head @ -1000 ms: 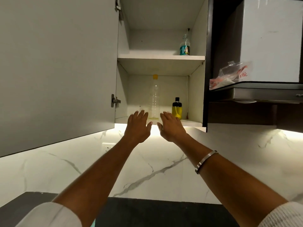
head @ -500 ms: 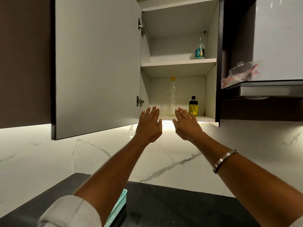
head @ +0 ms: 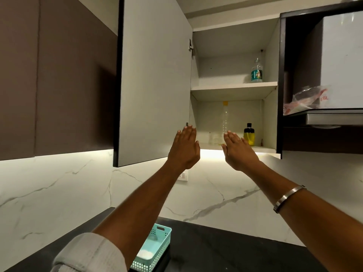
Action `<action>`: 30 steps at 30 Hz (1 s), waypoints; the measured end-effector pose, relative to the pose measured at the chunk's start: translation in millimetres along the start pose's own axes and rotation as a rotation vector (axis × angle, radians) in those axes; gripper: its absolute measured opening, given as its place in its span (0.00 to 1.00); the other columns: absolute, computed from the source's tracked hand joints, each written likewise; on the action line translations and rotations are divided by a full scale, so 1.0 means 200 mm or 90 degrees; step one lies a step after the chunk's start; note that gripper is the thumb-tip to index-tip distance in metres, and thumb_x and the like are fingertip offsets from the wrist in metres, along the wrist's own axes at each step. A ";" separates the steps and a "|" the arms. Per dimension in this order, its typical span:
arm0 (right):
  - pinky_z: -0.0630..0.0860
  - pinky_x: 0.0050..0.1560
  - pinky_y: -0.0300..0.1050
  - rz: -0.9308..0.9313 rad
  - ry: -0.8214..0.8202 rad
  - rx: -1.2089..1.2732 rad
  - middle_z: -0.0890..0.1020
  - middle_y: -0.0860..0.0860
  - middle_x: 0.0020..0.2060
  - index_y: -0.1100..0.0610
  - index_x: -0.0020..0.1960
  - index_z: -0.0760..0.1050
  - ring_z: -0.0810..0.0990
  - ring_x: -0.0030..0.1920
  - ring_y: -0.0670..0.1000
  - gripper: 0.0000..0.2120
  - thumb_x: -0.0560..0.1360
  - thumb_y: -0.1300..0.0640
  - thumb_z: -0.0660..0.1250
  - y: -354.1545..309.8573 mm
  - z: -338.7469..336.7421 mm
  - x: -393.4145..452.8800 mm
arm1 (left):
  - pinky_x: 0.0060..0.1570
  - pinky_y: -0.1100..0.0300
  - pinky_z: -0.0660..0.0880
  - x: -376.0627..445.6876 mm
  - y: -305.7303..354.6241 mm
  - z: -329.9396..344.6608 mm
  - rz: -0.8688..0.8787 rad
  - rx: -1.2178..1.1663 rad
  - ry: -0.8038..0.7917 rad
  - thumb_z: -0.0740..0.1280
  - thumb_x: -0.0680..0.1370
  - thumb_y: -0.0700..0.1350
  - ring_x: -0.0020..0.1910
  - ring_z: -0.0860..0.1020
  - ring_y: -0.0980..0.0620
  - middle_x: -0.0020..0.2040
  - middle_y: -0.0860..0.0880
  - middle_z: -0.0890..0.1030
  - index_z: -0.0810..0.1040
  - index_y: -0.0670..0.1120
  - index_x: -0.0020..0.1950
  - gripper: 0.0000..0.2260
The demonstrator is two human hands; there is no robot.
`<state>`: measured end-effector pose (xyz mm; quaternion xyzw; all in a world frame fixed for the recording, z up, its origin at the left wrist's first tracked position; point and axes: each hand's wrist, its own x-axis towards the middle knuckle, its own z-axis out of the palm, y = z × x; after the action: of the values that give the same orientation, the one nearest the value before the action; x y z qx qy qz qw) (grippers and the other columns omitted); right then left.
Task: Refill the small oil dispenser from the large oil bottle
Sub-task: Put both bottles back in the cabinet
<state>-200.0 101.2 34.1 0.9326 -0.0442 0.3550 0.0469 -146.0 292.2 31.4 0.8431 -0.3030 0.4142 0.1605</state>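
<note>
A tall clear large oil bottle (head: pixel 225 118) with a yellow cap stands on the lower shelf of the open wall cabinet. To its right sits the small oil dispenser (head: pixel 249 134), black-topped and holding yellow oil. My left hand (head: pixel 184 148) is raised flat below the shelf's left part, fingers straight, holding nothing. Just under the large bottle, my right hand (head: pixel 238 151) is lifted with straight fingers, its fingertips covering the bottle's base. Neither hand touches a bottle.
The cabinet door (head: pixel 155 79) hangs open to the left of my left hand. A clear bottle with a green label (head: pixel 257 72) stands on the upper shelf. A teal basket (head: pixel 155 250) sits on the dark counter. A plastic bag (head: pixel 306 100) lies on the hood at right.
The view has shifted so the cabinet sits further right and the door shows in full. Both hands stay raised and flat, now spread a little further apart below the lower shelf.
</note>
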 end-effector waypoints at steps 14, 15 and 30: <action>0.61 0.72 0.51 -0.052 0.086 0.044 0.65 0.57 0.74 0.60 0.75 0.61 0.64 0.73 0.56 0.23 0.83 0.52 0.53 -0.24 -0.03 -0.02 | 0.77 0.51 0.44 -0.14 -0.51 -0.58 -0.062 0.072 0.299 0.51 0.80 0.48 0.78 0.49 0.47 0.79 0.44 0.53 0.52 0.42 0.79 0.27; 0.61 0.72 0.50 -0.054 0.087 0.046 0.65 0.57 0.74 0.60 0.75 0.61 0.64 0.73 0.57 0.23 0.83 0.52 0.53 -0.26 -0.04 -0.02 | 0.77 0.51 0.44 -0.15 -0.54 -0.59 -0.084 0.066 0.304 0.51 0.80 0.48 0.78 0.49 0.47 0.79 0.44 0.52 0.52 0.41 0.79 0.27; 0.63 0.70 0.49 -0.098 0.103 0.051 0.67 0.58 0.72 0.61 0.73 0.64 0.66 0.72 0.56 0.21 0.82 0.55 0.53 -0.43 -0.05 -0.02 | 0.71 0.51 0.64 -0.18 -0.52 -0.52 -0.227 -0.137 0.318 0.55 0.82 0.48 0.73 0.62 0.42 0.76 0.40 0.57 0.46 0.39 0.78 0.29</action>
<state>-199.4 187.5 34.5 0.9029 0.0453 0.4257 0.0401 -158.1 440.1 62.8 0.7337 -0.1436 0.5391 0.3880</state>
